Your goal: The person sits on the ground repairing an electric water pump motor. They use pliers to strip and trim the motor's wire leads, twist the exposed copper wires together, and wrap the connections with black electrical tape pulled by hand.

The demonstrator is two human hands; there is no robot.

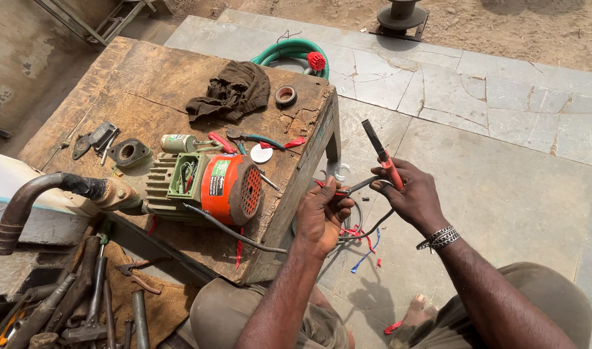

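Bare forearms, a beaded metal bracelet (437, 238) on the right wrist, olive trousers (541, 291).

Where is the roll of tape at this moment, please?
In the head view, the roll of tape lies near the wooden table's far right corner, just right of the dark crumpled rag.

From up here I can't see the tip of the cable (363, 186); my left hand (321, 216) closes over it, and whether my fingers pinch bare wire is hidden. The blade of the tool (381, 154) in my right hand (412, 197) is too small to identify. The curved pipe (24, 200) and the pile of tools (83, 304) run off the left and bottom edges. The motor's (208, 187) far side is hidden.
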